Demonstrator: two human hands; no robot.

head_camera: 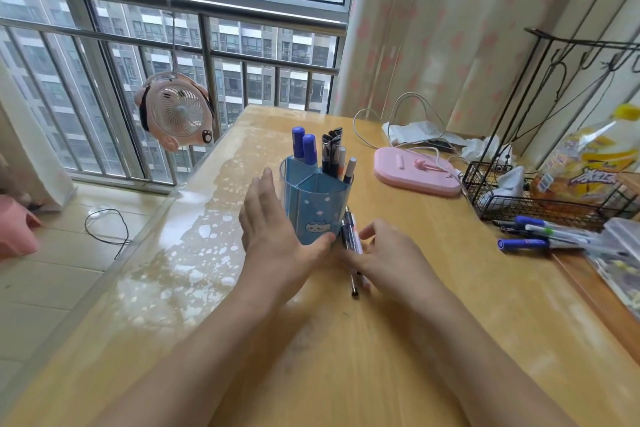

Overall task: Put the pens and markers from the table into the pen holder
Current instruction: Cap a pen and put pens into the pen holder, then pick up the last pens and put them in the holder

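Note:
A blue pen holder [320,208] with a cat picture stands mid-table. Two blue-capped markers [304,147] and several dark and grey pens [334,152] stick up from its compartments. My left hand [277,232] is wrapped around the holder's left side, thumb at its base. My right hand [391,255] rests on the table just right of the holder, fingers closing on a small bundle of pens [351,239] that lies there. More markers and pens [540,236] lie at the table's right side.
A pink lamp base [415,172] with a cable sits behind the holder. A black wire basket [540,198] with a snack bag stands at the right, next to a clear plastic case [620,246]. A pink fan [176,111] hangs off the window rail. The table's left edge drops to the floor.

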